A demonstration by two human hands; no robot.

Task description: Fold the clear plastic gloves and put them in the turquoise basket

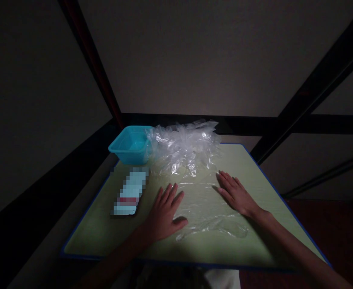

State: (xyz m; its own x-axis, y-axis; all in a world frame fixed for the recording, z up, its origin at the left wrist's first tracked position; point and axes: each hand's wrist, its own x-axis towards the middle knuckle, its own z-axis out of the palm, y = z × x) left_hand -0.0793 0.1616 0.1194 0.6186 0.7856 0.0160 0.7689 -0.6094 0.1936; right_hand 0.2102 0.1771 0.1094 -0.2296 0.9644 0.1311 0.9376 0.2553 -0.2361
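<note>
"One table [98, 230] under the left hand [163, 216] and right hand [239, 196]?"

"Yes; beyond them, a heap of bags [188, 148] and, farther left, a blue tub [129, 156]."

"The flat bag [206, 204]?"

"Spread between them; each hand lies opened out, palm down, at its edge."

"Anything smaller?"

"A blurred phone [131, 190], left of the left hand."

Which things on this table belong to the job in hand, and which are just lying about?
In use:
left hand and right hand, open
clear plastic sheet, spread between them
heaped clear plastic beyond, probably

Apparently lying about:
blue basin
pixelated slab, identity unclear
</note>
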